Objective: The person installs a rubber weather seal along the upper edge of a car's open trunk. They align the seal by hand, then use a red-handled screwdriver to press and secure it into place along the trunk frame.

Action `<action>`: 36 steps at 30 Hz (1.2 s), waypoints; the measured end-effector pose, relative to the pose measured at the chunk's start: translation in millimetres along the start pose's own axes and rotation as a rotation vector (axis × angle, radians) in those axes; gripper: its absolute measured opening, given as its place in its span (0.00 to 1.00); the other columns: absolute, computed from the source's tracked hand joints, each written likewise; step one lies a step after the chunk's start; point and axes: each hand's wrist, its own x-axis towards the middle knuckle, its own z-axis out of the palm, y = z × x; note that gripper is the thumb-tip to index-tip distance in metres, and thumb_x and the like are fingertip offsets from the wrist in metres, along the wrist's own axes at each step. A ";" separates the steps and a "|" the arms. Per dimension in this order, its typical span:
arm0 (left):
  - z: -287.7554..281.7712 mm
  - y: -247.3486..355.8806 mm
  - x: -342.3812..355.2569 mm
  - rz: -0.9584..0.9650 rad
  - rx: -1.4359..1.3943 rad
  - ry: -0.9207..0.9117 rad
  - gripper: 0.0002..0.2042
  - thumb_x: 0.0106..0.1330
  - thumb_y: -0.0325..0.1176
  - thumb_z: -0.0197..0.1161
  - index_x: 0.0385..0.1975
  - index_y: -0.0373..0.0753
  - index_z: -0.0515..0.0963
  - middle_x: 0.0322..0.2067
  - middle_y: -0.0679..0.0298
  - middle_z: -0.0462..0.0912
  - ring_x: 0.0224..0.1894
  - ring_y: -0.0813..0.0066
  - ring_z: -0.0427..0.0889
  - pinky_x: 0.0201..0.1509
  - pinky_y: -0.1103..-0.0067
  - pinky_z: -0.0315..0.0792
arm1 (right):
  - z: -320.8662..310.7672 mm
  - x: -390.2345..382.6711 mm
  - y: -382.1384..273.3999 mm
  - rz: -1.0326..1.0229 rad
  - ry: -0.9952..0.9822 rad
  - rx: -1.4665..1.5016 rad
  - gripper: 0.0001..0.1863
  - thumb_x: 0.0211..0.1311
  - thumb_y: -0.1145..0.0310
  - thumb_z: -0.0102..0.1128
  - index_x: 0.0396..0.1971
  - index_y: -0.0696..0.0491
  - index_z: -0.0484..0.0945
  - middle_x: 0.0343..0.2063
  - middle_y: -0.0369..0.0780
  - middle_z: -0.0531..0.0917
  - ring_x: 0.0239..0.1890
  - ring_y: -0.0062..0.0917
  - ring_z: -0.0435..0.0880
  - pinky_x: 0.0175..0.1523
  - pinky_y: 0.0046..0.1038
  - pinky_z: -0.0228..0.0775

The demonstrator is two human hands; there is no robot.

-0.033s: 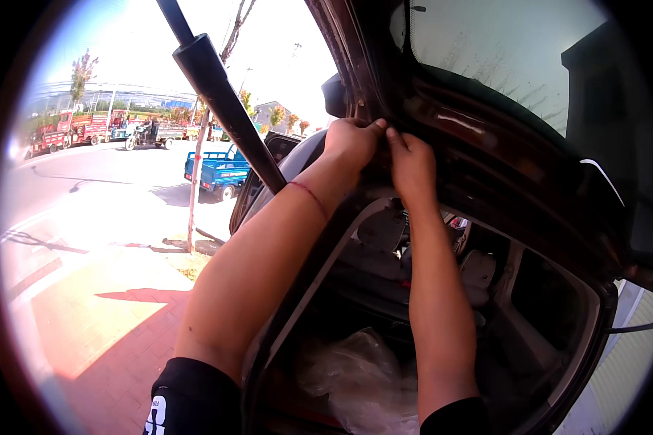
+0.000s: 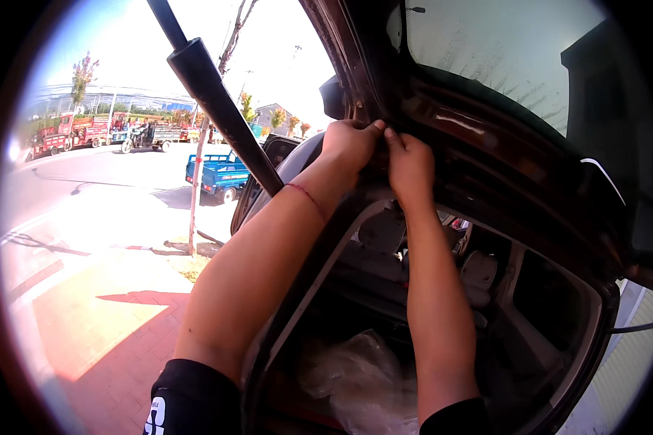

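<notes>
From here I've got the left hand [image 2: 348, 141] and right hand [image 2: 412, 165] together at the raised tailgate [image 2: 500, 154], both pinched narrow, can't tell on what.

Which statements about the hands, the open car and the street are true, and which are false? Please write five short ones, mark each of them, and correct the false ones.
1. The left hand and the right hand are raised, with their thumb tips close together. True.
2. A thin red band is around the right wrist. False: it is around the left wrist.
3. Crumpled clear plastic lies inside the rear of the car. True.
4. The cargo vehicle just behind the slim tree trunk is yellow. False: it is blue.
5. In this view, the black strut is to the right of both hands. False: it is to their left.
</notes>
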 end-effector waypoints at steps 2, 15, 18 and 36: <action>1.6 3.2 -7.2 -0.041 0.037 0.009 0.16 0.75 0.37 0.63 0.48 0.28 0.79 0.38 0.55 0.87 0.35 0.63 0.89 0.40 0.72 0.84 | -4.2 -1.8 -6.4 0.003 -0.022 -0.079 0.22 0.73 0.52 0.55 0.30 0.56 0.83 0.30 0.53 0.85 0.38 0.54 0.83 0.42 0.47 0.73; -1.7 -49.4 7.5 0.699 0.637 0.243 0.15 0.73 0.38 0.57 0.42 0.31 0.83 0.38 0.40 0.85 0.46 0.40 0.83 0.50 0.60 0.75 | 12.6 4.1 11.6 -0.140 0.090 -0.015 0.22 0.73 0.53 0.58 0.29 0.58 0.82 0.25 0.53 0.84 0.30 0.53 0.83 0.35 0.45 0.71; -0.2 -46.0 8.8 0.710 0.670 0.292 0.15 0.73 0.37 0.57 0.47 0.33 0.83 0.40 0.41 0.85 0.47 0.40 0.83 0.50 0.60 0.76 | 1.5 10.0 24.5 -0.116 -0.118 0.189 0.18 0.71 0.58 0.60 0.32 0.59 0.82 0.26 0.55 0.82 0.30 0.53 0.82 0.35 0.43 0.70; -1.9 -72.1 -59.2 0.743 0.672 0.204 0.28 0.62 0.19 0.55 0.65 0.31 0.68 0.53 0.44 0.73 0.56 0.39 0.76 0.56 0.58 0.74 | -2.0 5.4 17.7 -0.048 -0.245 0.272 0.19 0.70 0.57 0.66 0.37 0.62 0.83 0.25 0.41 0.85 0.27 0.21 0.82 0.33 0.28 0.71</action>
